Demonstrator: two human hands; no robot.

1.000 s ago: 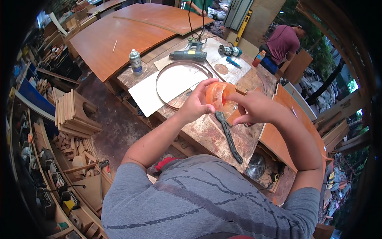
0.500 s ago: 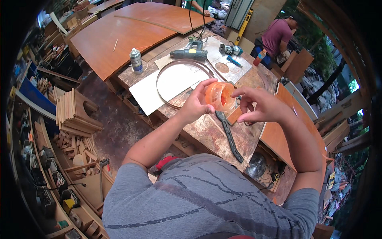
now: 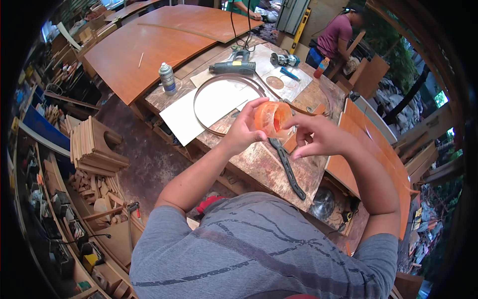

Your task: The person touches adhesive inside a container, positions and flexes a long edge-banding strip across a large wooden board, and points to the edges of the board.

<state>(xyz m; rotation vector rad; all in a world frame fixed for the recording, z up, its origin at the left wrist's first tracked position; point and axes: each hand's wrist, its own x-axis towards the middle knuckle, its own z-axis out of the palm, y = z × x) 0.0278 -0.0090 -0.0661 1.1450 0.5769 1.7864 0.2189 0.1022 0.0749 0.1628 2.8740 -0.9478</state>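
Left hand [image 3: 243, 131]: gripped the orange tub [image 3: 266, 118]
Right hand [image 3: 318, 133]: hung parted, seemingly empty, at its mouth
Tub work: probably fingertip reaching; next needed a steady hold

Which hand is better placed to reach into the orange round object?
Probably the right hand: its index finger is near the open side of the orange object, while the left hand is busy holding it.

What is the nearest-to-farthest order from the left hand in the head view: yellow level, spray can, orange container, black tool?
1. Orange container: in the left hand.
2. Black tool: on the bench, lower right.
3. Spray can: upper left.
4. Yellow level: beyond the bench.
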